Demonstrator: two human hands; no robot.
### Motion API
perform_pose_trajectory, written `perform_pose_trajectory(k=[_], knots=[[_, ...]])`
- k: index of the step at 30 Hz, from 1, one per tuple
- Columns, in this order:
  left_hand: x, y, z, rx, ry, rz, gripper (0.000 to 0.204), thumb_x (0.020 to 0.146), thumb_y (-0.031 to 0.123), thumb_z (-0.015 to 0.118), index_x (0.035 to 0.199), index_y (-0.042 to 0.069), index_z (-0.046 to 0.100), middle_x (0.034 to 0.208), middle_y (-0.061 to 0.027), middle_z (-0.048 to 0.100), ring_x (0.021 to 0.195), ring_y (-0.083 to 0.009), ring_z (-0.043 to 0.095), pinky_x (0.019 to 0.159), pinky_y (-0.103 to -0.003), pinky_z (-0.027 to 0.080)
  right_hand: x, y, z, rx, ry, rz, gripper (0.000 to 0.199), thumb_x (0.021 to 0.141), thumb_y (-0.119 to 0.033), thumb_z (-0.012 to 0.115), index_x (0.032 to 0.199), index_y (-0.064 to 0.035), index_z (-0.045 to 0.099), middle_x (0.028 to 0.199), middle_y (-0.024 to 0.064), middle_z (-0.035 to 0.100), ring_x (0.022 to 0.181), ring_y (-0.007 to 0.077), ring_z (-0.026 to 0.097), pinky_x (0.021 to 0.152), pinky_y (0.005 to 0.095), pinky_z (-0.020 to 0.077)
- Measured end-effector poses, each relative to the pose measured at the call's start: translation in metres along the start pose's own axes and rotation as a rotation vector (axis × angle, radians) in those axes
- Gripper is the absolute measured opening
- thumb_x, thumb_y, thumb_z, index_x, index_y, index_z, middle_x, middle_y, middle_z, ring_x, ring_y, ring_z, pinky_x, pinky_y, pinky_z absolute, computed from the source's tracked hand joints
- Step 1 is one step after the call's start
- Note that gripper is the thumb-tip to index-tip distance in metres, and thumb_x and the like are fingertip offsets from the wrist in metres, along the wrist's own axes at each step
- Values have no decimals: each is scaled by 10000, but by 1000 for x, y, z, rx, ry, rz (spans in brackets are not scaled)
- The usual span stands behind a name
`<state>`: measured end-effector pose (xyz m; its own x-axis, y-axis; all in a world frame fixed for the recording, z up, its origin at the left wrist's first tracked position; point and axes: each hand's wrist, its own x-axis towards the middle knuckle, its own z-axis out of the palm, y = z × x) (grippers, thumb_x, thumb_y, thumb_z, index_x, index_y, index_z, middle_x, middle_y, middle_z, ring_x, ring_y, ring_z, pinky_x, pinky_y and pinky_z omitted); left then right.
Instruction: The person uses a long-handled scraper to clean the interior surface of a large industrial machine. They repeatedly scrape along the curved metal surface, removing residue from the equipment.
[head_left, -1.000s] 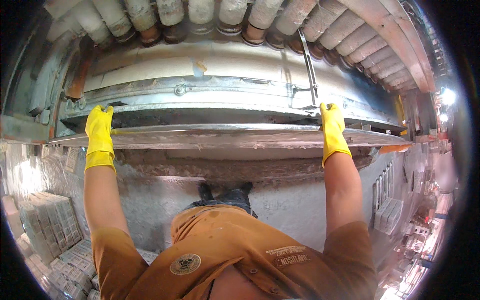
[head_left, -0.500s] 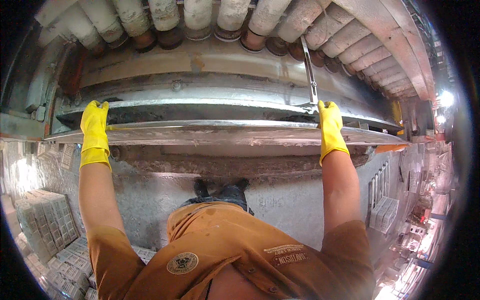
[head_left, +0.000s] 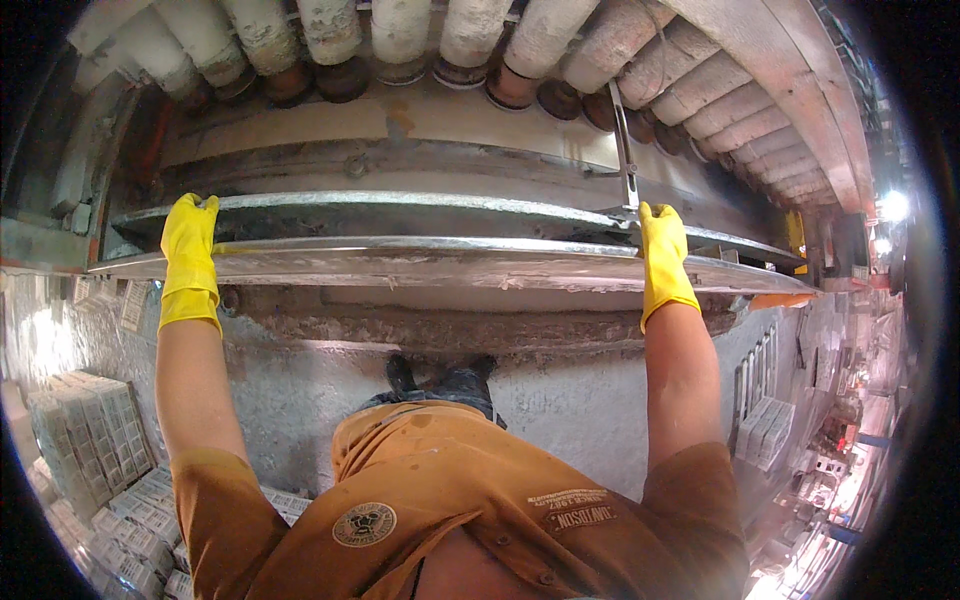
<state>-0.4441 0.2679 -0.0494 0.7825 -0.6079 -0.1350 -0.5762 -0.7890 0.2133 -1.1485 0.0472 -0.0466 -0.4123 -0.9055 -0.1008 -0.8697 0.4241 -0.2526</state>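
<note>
A long metal plate stretches across in front of me, its light edge bowed by the lens. Near its left part my left hand, in a yellow rubber glove, curls its fingers over that edge. My right hand, gloved the same way, is closed at the plate's right part. Right beside its fingertips is the lower end of a slotted metal bar, which slants up toward the rollers. Both gloves also reach across a nearer metal ledge. The plate's underside and part of my fingers are hidden.
Thick, crusted pale rollers line the far side, with a curved beam at upper right. Stacked pale blocks stand at lower left, and a smaller stack lies at right. A rough step runs before my feet.
The plate's edge has shifted slightly away from the nearer ledge, and the dark gap between them is wider. Both hands have moved very little and keep their grip.
</note>
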Motion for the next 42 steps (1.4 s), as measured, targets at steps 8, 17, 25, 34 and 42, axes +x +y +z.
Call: perform_pose_trajectory(k=[8,17,25,34,42], knots=[[8,-9,3,78,37,55,549,971,487,636,1319,64,678,1333,-200,688,1214,-385,661,1006,-455,528,-3,-1,-1,-17,25,-27,584,964,-532,634,1318,-70,687,1191,190,747,1085,343,728,932,428,549],[9,-7,5,115,85,34,556,956,516,617,1301,87,699,1334,-192,686,1250,-386,638,1037,-471,507,16,17,10,3,71,-141,592,965,-500,649,1312,-21,662,1100,181,752,769,310,767,580,380,605],[2,-4,-1,118,94,50,568,944,504,632,1279,52,705,1319,-203,689,1234,-397,641,1028,-461,511,-3,-1,-3,-108,63,-128,631,942,-572,603,1317,-72,691,1338,201,682,1242,387,646,1033,468,501],[11,-10,3,45,74,61,563,939,493,651,1280,48,703,1291,-191,707,1216,-389,655,1013,-458,515,1,2,0,-87,84,-142,627,936,-552,609,1310,-56,688,1299,215,699,1209,405,664,1009,478,515],[16,-15,7,78,76,56,550,937,500,655,1254,54,710,1262,-208,711,1197,-395,662,999,-469,519,-1,-4,-2,-58,48,-106,627,946,-551,605,1321,-54,683,1295,213,702,1186,393,677,986,463,524]])
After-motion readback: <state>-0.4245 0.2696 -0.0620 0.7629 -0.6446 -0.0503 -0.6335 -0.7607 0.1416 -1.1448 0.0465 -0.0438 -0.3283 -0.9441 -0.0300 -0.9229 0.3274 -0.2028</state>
